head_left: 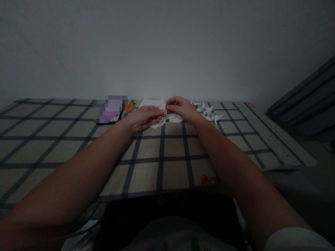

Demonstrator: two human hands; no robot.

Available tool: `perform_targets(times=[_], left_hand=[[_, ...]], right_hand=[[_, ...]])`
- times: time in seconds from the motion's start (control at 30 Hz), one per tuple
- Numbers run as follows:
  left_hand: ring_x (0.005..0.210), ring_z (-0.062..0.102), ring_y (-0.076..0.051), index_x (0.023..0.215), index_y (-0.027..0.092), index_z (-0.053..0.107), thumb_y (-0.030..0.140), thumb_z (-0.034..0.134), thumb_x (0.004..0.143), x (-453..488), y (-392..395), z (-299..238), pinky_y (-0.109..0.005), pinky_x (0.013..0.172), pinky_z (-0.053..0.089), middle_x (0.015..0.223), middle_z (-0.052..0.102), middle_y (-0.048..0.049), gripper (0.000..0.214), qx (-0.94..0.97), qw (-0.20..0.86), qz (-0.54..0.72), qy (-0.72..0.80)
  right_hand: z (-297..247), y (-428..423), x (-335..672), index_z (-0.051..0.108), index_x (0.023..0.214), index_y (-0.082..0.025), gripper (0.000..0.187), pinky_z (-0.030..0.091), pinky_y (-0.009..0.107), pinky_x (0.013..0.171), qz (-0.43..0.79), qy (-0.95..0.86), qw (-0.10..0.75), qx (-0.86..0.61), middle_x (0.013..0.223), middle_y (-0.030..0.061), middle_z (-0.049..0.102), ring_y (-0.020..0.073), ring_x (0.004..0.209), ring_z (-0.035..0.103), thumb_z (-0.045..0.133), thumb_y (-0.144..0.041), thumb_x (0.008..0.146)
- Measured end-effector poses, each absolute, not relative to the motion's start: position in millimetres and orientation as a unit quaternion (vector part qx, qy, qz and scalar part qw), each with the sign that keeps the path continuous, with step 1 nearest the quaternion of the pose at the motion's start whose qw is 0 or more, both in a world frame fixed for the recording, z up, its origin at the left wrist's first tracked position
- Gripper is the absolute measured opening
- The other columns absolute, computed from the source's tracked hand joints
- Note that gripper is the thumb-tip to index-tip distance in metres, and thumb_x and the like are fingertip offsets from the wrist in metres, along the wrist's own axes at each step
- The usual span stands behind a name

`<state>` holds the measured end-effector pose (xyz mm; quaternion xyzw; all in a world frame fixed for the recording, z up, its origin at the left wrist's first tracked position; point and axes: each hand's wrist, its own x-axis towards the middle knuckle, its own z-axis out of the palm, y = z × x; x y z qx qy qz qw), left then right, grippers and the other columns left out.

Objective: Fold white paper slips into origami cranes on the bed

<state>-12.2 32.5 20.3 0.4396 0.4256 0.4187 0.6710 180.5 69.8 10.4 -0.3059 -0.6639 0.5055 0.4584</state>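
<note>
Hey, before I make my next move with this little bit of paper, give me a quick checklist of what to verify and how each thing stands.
1. Left hand on the small folded paper: ok, fingertips pinch it.
2. Right hand on it too: ok, thumb and fingers meet at the same piece.
3. Folds crisp and lined up: cannot tell, too small and dim.
4. White paper sheets squared up: not ok, they lie unevenly spread under the hands.
5. Folded paper shapes away from the fingertips: ok, clustered to the right of the right hand.
6. Phone clear of the hands: ok, it lies left of the left hand.
</note>
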Motion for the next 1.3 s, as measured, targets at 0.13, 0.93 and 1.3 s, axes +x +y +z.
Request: perform_targets(times=[0.13,0.93,1.3], left_hand=[[0.059,0.063,-0.006,0.069,0.014,0.072,0.007,0.067,0.091,-14,36,13,-0.012,0.057,0.052,0.07,0.071,-0.0056,0.023,0.441,0.683,0.419,0.403],[0.072,0.07,-0.011,0.087,0.013,0.077,0.013,0.069,0.088,-18,44,2,-0.017,0.065,0.059,0.09,0.076,-0.0095,0.008,0.452,0.698,0.424,0.36],[0.064,0.066,-0.01,0.086,0.013,0.075,0.014,0.073,0.085,-19,40,4,-0.018,0.062,0.059,0.081,0.073,-0.0071,0.002,0.461,0.718,0.412,0.32]], right_hand=[[9,69,179,0.061,0.085,-0.019,0.017,0.055,0.025,0.075,0.527,-0.657,0.449,-0.298,0.079,-0.0036,0.062,0.0089,0.072,0.06,0.074,-0.021,0.074],[8,76,184,0.072,0.088,-0.017,0.021,0.052,0.025,0.069,0.492,-0.694,0.438,-0.289,0.08,0.0006,0.07,0.0111,0.07,0.061,0.079,-0.032,0.076],[14,68,185,0.072,0.086,-0.015,0.022,0.054,0.027,0.075,0.556,-0.664,0.418,-0.273,0.082,0.0022,0.071,0.0108,0.073,0.062,0.081,-0.03,0.072]])
